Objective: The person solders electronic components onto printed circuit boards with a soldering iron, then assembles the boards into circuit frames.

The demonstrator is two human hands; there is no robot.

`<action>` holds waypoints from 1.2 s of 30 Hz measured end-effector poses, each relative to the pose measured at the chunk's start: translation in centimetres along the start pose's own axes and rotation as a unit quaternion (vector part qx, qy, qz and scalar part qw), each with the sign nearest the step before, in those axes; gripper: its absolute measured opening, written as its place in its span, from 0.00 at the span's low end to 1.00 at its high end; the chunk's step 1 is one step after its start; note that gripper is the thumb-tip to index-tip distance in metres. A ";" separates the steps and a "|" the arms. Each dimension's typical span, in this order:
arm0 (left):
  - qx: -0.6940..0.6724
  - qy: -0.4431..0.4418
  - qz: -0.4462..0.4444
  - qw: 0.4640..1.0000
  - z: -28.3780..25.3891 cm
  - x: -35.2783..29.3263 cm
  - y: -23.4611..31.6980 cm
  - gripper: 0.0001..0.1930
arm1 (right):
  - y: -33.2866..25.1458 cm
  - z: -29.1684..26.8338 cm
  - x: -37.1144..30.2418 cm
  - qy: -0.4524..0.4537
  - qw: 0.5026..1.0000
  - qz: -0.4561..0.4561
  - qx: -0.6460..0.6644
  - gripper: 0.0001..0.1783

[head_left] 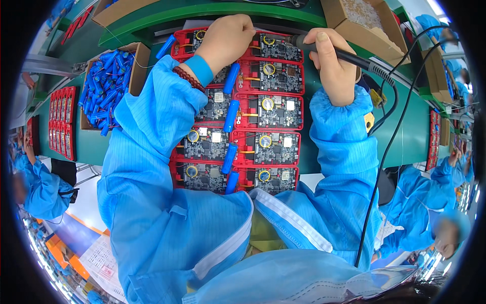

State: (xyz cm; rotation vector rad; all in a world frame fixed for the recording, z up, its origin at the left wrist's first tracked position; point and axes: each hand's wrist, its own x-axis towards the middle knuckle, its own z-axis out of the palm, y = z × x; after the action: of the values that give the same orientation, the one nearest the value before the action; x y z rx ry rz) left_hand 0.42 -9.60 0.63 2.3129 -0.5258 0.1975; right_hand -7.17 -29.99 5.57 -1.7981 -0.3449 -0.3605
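Note:
A red tray (245,110) on the green bench holds two columns of dark circuit boards (273,110) with blue cylindrical cells (231,115) lying between them. My left hand (225,41) rests curled on the top left board, fingers pressing down near the tray's middle; what is under the fingers is hidden. My right hand (333,65) grips a black soldering iron (331,50) whose tip points left toward the top right board (276,46). Its black cable (390,142) trails down to the right.
A cardboard box (137,71) full of blue cells (104,88) stands at the left, with more red trays (63,121) beyond it. Another cardboard box (362,23) sits at the top right. Other people in blue coats work at the left (43,187) and right (430,202).

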 end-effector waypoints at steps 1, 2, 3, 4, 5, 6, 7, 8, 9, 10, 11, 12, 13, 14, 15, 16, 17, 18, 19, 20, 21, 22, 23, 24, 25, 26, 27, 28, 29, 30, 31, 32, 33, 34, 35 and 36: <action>-0.001 -0.002 -0.001 1.000 0.0 0.0 0.0 0.08 | 0.1 0.0 0.0 0.000 1.000 0.002 0.000 0.14; 0.006 -0.002 0.006 1.000 0.0 0.1 0.0 0.08 | 0.2 -0.1 0.1 -0.008 1.000 0.015 0.002 0.14; 0.013 -0.005 0.010 1.000 0.0 0.1 0.1 0.09 | 0.3 -0.1 0.1 -0.016 0.999 0.028 0.004 0.14; 0.011 -0.003 0.013 1.000 0.0 0.1 0.1 0.09 | 0.5 0.0 0.2 -0.015 0.999 0.030 0.004 0.14; 0.015 0.000 0.016 1.000 0.0 0.0 0.1 0.08 | 0.6 0.1 0.2 -0.017 1.000 0.014 0.004 0.14; 0.021 0.003 0.016 1.000 0.1 0.0 0.1 0.08 | 0.8 0.2 0.3 -0.018 1.000 -0.002 0.005 0.14; 0.020 0.004 0.018 1.000 0.1 0.0 0.1 0.08 | 0.9 0.3 0.2 -0.018 1.000 -0.001 0.006 0.14; 0.035 0.004 0.027 0.999 0.1 0.0 0.1 0.09 | 1.0 0.3 0.2 -0.018 1.000 0.004 0.006 0.14; 0.050 0.002 0.034 0.998 0.1 0.0 0.1 0.09 | 1.1 0.4 0.2 -0.018 1.000 0.008 0.007 0.14; 0.049 0.004 0.035 0.998 0.1 0.0 0.1 0.09 | 1.1 0.4 0.2 -0.019 1.000 0.009 0.008 0.14; 0.051 0.005 0.036 0.998 0.1 0.0 0.1 0.09 | 1.2 0.4 0.3 -0.019 1.000 0.011 0.012 0.14; 0.052 0.002 0.032 0.998 0.1 0.0 0.2 0.09 | 1.2 0.4 0.3 -0.018 1.000 0.015 0.016 0.14; 0.052 0.005 0.036 0.998 0.2 0.1 0.2 0.09 | 1.3 0.4 0.3 -0.019 1.000 0.015 0.016 0.14; 0.055 0.005 0.031 0.998 0.2 0.0 0.3 0.09 | 1.3 0.4 0.3 -0.019 1.000 0.013 0.008 0.14; 0.057 0.001 0.024 0.998 0.2 0.0 0.3 0.09 | 1.3 0.4 0.4 -0.020 1.000 0.010 0.001 0.14; 0.058 0.004 0.025 0.998 0.3 0.0 0.4 0.09 | 1.4 0.3 0.4 -0.020 1.000 0.011 0.001 0.14; 0.061 0.007 0.027 0.998 0.3 -0.1 0.4 0.09 | 1.3 0.4 0.3 -0.022 1.000 0.011 0.000 0.14; 0.064 0.009 0.028 0.998 0.3 -0.1 0.4 0.09 | 1.3 0.4 0.3 -0.025 1.000 0.012 -0.002 0.14; 0.064 0.009 0.027 0.998 0.3 -0.1 0.4 0.09 | 1.3 0.4 0.3 -0.025 1.000 0.012 -0.001 0.14; 0.068 0.012 0.033 0.997 0.3 -0.1 0.4 0.09 | 1.3 0.4 0.3 -0.027 1.000 0.009 -0.005 0.14; 0.072 0.015 0.038 0.997 0.3 -0.1 0.4 0.09 | 1.3 0.4 0.3 -0.028 1.000 0.005 -0.009 0.14; 0.072 0.015 0.038 0.997 0.3 -0.1 0.4 0.09 | 1.2 0.5 0.2 -0.028 1.000 0.005 -0.009 0.14; 0.077 0.015 0.037 0.996 0.4 -0.1 0.3 0.09 | 1.2 0.5 0.2 -0.028 1.000 0.000 -0.009 0.14; 0.081 0.012 0.035 0.996 0.4 -0.2 0.3 0.09 | 1.2 0.5 0.2 -0.028 1.000 -0.005 -0.010 0.14; 0.082 0.015 0.036 0.996 0.4 -0.1 0.2 0.09 | 1.2 0.5 0.2 -0.028 1.000 -0.005 -0.010 0.14; 0.084 0.013 0.035 0.996 0.4 -0.2 0.2 0.09 | 1.1 0.5 0.2 -0.027 1.000 -0.008 -0.013 0.14; 0.088 0.011 0.035 0.995 0.5 -0.1 0.1 0.09 | 1.1 0.5 0.2 -0.025 0.999 -0.012 -0.015 0.14; 0.088 0.011 0.035 0.995 0.5 -0.1 0.1 0.09 | 1.0 0.4 0.1 -0.025 1.000 -0.011 -0.015 0.14; 0.093 0.020 0.054 0.994 0.5 -0.1 0.0 0.08 | 1.0 0.3 0.0 -0.014 1.000 -0.002 0.003 0.14; 0.100 0.027 0.069 0.992 0.5 -0.2 0.0 0.08 | 0.9 0.3 0.0 -0.002 1.000 0.003 0.023 0.14; 0.097 0.029 0.073 0.992 0.5 -0.2 0.0 0.08 | 0.9 0.3 0.0 -0.002 1.000 0.010 0.021 0.14; 0.089 0.024 0.067 0.993 0.5 -0.2 0.0 0.08 | 0.9 0.3 0.1 0.002 1.000 -0.003 0.027 0.14; 0.082 0.020 0.062 0.994 0.4 -0.1 0.0 0.08 | 0.9 0.3 0.1 0.007 0.999 -0.015 0.031 0.14; 0.082 0.019 0.062 0.994 0.4 -0.1 0.0 0.08 | 0.9 0.3 0.1 0.007 0.999 -0.015 0.032 0.14; 0.082 0.010 0.063 0.995 0.3 -0.1 -0.1 0.08 | 1.0 0.2 0.1 0.004 1.000 -0.009 0.024 0.14; 0.080 0.003 0.066 0.995 0.2 -0.1 -0.1 0.08 | 1.0 0.2 0.1 0.002 1.000 -0.004 0.015 0.15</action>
State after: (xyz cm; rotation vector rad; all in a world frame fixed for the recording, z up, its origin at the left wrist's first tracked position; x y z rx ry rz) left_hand 0.39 -9.65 0.46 2.4319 -0.6833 0.3208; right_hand -6.63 -30.00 4.70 -1.7676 -0.3517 -0.3632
